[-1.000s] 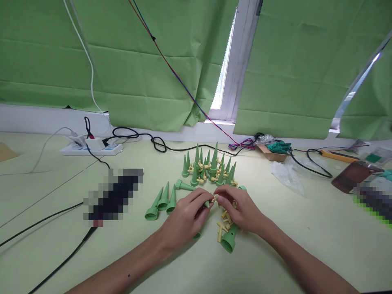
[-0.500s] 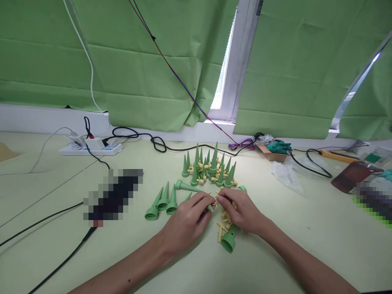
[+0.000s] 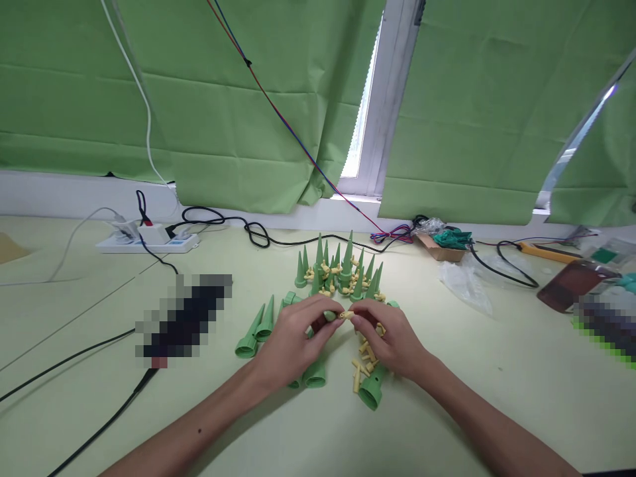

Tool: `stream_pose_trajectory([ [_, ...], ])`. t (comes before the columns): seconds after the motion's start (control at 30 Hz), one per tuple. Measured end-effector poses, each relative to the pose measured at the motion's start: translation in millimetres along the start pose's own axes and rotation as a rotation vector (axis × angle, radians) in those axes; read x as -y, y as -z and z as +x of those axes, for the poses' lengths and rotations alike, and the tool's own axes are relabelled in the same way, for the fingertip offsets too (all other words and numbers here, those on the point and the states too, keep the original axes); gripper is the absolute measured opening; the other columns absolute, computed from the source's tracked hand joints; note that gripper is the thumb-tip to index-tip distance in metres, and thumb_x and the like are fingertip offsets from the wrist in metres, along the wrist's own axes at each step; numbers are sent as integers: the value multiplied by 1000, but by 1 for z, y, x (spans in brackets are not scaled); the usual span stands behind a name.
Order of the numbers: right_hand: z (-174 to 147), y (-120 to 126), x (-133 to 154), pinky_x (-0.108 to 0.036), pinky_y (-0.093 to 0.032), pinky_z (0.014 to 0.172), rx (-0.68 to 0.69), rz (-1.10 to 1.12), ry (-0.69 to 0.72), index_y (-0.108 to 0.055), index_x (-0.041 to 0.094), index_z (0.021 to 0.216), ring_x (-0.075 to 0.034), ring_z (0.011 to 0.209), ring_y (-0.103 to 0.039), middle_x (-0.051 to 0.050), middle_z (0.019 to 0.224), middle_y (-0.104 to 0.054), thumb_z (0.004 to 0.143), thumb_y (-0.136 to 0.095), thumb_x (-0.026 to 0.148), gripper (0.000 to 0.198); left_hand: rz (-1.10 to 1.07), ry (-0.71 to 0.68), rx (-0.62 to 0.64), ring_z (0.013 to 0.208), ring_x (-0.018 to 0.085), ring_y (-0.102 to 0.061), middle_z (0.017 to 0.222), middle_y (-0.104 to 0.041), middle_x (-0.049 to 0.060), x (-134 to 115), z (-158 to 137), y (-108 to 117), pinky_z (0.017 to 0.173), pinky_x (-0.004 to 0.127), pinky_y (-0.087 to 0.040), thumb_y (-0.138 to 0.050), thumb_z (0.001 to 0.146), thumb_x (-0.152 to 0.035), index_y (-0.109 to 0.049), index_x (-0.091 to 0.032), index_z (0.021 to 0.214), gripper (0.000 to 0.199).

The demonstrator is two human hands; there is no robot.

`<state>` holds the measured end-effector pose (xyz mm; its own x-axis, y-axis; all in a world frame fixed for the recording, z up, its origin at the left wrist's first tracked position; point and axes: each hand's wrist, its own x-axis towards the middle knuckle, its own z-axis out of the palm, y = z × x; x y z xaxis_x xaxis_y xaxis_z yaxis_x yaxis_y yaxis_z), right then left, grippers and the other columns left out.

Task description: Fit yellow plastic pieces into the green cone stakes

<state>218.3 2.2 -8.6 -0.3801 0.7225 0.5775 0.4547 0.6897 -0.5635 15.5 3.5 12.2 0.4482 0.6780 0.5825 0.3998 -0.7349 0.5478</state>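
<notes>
My left hand (image 3: 301, 331) is closed around a green plastic spike (image 3: 329, 316), most of which the fingers hide. Between my fingertips a small yellow valve (image 3: 346, 315) is pinched by my right hand (image 3: 390, 334), beside the spike. Whether the two parts are joined, I cannot tell. Loose yellow valves (image 3: 365, 358) lie just under my right hand, next to a tipped green spike (image 3: 370, 391). Other green spikes (image 3: 315, 374) show beneath my left hand, and two more (image 3: 253, 334) rest to its left.
Behind my hands stands a cluster of upright green spikes (image 3: 345, 271) fitted with yellow valves. A power strip (image 3: 149, 244) and black cables lie at the back left. A small cardboard box (image 3: 442, 248) and clear plastic bag (image 3: 464, 285) sit at the back right.
My left hand has turned and shifted slightly left, and the held spike no longer points out to the lower right. Spikes under that hand have come into sight. The yellow valve now shows between my fingertips.
</notes>
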Motion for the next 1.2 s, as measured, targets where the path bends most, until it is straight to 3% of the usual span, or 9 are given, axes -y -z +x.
stream_pose_trajectory([
  [0.27, 7, -14, 0, -28, -50, 67, -145, -29, 127, -57, 22, 114, -16, 78, -62, -7, 96, -67, 101, -47, 23, 17, -119, 81, 24, 74, 14, -66, 94, -72, 4, 4, 14, 20, 58, 22, -53, -60, 92, -26, -71, -20, 95, 13],
  [0.77, 6, -17, -3, -27, -42, 63, -109, -64, 105, -58, 20, 92, -16, 70, -54, -4, 79, -60, 100, -46, 23, 15, -29, 93, 73, 64, 10, -56, 87, -68, 2, 9, 10, 15, 52, 21, -42, -56, 94, -26, -67, -19, 91, 14],
  [1.2, 7, -14, -10, -24, -35, 58, -43, -27, 87, -52, 19, 77, -13, 61, -46, 1, 68, -50, 100, -47, 24, 24, 8, 103, 94, 63, 10, -51, 83, -64, 0, 10, 5, 6, 54, 22, -39, -52, 96, -25, -64, -19, 92, 14],
])
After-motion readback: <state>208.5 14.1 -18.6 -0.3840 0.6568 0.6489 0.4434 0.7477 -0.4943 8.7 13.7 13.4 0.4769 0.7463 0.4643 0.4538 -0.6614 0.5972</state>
